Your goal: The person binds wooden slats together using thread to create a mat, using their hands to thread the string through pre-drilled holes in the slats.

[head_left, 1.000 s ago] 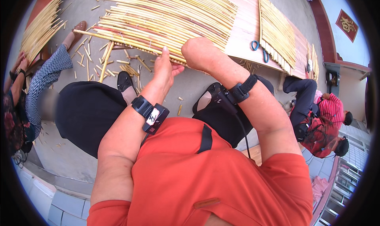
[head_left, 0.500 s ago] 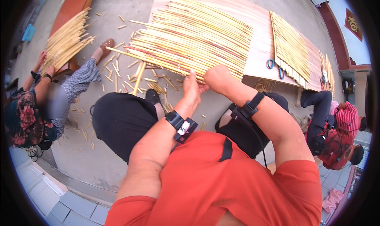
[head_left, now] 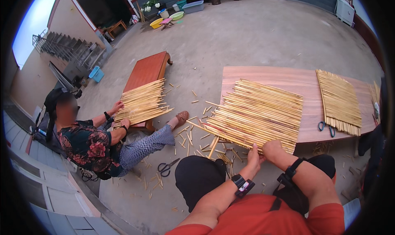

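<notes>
A mat of yellow, straw-like stalks [head_left: 259, 111] lies side by side across the wooden board, its left ends uneven. At its near edge, my left hand [head_left: 254, 159] has the thumb up against the outermost stalk and the fingers bent below it. Right beside it, my right hand [head_left: 275, 150] is closed like a fist at the same edge, back of the hand upward. Whatever its fingers pinch is hidden. A single stalk [head_left: 197, 126] sticks out past the mat's left side.
The wooden board [head_left: 263, 73] also bears a second stalk mat [head_left: 339, 101] and dark-handled scissors [head_left: 326, 128]. On the left, a co-worker [head_left: 94, 146] handles another mat [head_left: 142, 101] on a reddish-brown bench [head_left: 147, 70]. Black scissors [head_left: 166, 168] and cut stalk pieces litter the floor.
My view has swung left and upward, bringing the co-worker, the yard and the floor scissors into sight. Both hands stay close together at the mat's near edge.
</notes>
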`<state>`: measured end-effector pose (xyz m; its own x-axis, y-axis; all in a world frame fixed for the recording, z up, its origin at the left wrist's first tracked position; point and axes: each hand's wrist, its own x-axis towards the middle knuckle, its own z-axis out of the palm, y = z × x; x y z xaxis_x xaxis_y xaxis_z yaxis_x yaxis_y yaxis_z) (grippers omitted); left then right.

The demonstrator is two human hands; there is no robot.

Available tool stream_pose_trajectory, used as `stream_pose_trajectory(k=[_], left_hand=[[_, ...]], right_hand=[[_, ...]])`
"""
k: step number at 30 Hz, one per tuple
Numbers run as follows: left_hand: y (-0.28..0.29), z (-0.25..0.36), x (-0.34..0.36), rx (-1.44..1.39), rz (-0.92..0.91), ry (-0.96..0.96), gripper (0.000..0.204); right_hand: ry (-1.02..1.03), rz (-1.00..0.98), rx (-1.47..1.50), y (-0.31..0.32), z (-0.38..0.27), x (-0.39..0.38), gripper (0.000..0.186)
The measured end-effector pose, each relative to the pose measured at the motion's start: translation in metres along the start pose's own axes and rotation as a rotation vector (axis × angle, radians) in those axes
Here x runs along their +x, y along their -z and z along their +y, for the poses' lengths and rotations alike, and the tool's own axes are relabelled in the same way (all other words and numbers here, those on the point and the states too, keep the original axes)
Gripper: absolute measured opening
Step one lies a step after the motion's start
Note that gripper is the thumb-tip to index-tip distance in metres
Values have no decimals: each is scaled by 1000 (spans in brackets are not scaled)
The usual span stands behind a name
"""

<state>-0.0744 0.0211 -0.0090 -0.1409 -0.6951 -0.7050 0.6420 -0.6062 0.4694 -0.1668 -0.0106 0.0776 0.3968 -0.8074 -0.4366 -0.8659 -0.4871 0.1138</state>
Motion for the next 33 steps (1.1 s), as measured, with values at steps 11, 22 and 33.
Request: stream_pose_trajectory(k=[11,22,33], left_hand=[[-5,-2,-5,-28,18,-75,43],[3,-11,12,4,106,-79,38],[9,7,1,38,-32,-16,49]], right_hand=[[-163,83,44,-14,-10,-7,42],[-267,43,137,-27,-18,3,36],[-176,418,337,11,-26,-51,31]])
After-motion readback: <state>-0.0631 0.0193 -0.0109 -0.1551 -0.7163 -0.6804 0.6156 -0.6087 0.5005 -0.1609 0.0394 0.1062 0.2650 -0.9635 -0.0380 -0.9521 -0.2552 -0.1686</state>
